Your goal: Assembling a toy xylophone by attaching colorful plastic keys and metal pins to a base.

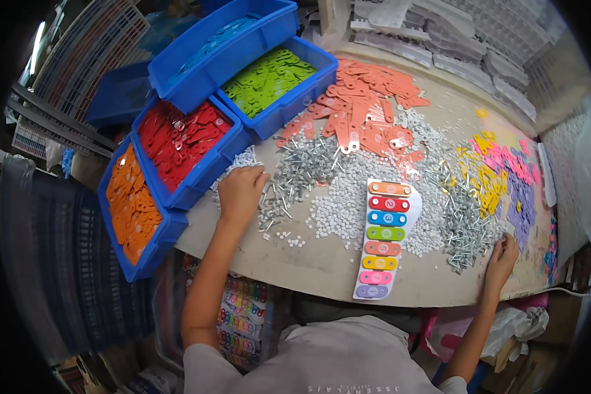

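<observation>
A white board (416, 197) lies near the table's front edge. On it sits a column of several coloured plastic bars, with an orange bar (390, 189) at the far end and a lilac bar (373, 291) nearest me. White round caps show at the ends of the far bars; the nearer ones have dark holes. My left hand (241, 192) rests at small white pieces (244, 158) beside a pile of metal screws (302, 164), its fingers curled together. At another screw pile (469, 230), my right hand (503, 257) has its fingers pinched. What either hand holds is hidden.
Blue bins at the left hold orange (132, 203), red (184, 141), green (269, 79) and blue (220, 41) pieces. Coral pieces (368, 98) heap at the back. White caps (341, 203) spread mid-table. Yellow (491, 187), pink (505, 157) and lilac pieces (522, 210) lie right.
</observation>
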The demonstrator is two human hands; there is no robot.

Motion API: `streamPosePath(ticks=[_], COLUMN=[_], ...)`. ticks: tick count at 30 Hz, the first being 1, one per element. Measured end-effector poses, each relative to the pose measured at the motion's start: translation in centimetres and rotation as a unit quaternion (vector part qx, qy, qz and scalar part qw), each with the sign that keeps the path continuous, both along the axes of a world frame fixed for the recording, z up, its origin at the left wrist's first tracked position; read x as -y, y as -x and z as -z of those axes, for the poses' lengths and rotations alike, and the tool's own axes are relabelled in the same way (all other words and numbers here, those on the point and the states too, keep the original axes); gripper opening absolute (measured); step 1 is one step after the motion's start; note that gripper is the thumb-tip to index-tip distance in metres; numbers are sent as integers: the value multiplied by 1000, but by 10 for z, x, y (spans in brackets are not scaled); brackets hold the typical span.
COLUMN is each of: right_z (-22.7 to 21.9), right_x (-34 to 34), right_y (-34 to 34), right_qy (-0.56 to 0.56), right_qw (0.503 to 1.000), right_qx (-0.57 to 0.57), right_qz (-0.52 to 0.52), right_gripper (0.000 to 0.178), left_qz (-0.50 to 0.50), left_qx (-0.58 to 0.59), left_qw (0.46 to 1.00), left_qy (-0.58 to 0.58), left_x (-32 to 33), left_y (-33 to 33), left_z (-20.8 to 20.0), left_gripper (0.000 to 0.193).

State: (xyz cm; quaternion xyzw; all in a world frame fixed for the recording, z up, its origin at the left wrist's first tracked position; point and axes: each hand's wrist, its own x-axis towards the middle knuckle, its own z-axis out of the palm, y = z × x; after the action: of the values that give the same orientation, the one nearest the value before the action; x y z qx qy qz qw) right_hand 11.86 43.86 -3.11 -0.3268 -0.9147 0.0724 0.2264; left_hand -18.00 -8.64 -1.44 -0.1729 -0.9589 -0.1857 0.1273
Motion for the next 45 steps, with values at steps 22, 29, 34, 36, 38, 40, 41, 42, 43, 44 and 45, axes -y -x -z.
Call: streamPosePath(ticks=[22, 29, 34, 36, 38, 40, 41, 42, 43, 44, 45], right_z=[-57, -45, -46, -47, -46, -45, -45, -45, -46, -47, -48], right_x=[155, 185, 187, 186, 185, 186, 186, 185, 185, 185, 185], right_y=[75, 96, 102, 102, 102, 104, 105, 106, 107, 108, 110], right_qy=[610, 708, 699, 695, 692, 691, 690, 690, 696, 700, 700], right_qw=[765, 677, 681, 684, 685, 686, 686, 687, 687, 687, 687], right_qx=[-134, -54, -46, -42, -36, -33, -30, -30, -16, -2, 0], right_qz=[-156, -193, -211, -217, -225, -225, -227, -227, -210, -194, -196], right_gripper=[6, 7, 8, 8, 8, 7, 7, 7, 11, 16, 16], left_qz=[139, 155, 155, 152, 155, 158, 161, 163, 163, 152, 140], left_qx=[599, 588, 597, 593, 599, 605, 587, 568, 567, 541, 514], left_qw=[594, 604, 607, 610, 611, 613, 637, 660, 660, 699, 736], left_qy=[-519, -516, -502, -503, -493, -484, -474, -464, -465, -442, -418], left_x=[-95, -118, -119, -119, -121, -122, -124, -126, -127, -128, -128], left_y=[-93, -90, -89, -89, -87, -86, -86, -87, -88, -88, -89], left_z=[-13, -6, -6, -5, -8, -8, -7, -6, -2, 4, 7], left_gripper=[15, 14, 13, 13, 14, 15, 23, 32, 32, 41, 51])
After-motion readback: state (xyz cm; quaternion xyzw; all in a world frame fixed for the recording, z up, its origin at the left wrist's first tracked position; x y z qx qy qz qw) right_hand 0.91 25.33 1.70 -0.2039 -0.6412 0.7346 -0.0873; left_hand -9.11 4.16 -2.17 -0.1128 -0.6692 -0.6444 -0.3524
